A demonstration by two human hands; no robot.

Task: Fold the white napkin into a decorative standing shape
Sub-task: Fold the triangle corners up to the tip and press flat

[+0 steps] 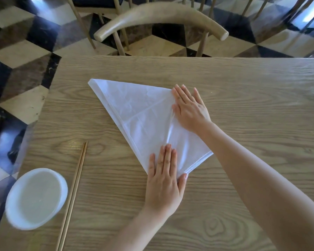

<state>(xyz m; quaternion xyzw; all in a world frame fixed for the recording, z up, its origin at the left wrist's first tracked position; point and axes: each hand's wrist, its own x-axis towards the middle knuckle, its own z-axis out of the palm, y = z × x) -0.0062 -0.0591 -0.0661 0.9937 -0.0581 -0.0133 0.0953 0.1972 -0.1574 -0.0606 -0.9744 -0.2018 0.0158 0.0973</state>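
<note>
Both flat, open hands, left hand [164, 176] and right hand [188, 107], press the soft, light napkin [141, 113] mid-table; its corners look best for gripping.

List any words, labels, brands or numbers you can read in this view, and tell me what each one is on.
None: no readable text anywhere in this view.
The folded white cloth napkin is plain.
The round white bowl shows no mark.
The pair of wooden chopsticks shows no print.
The light wood-grain table carries no label.
The curved wooden chair back is bare.
</note>
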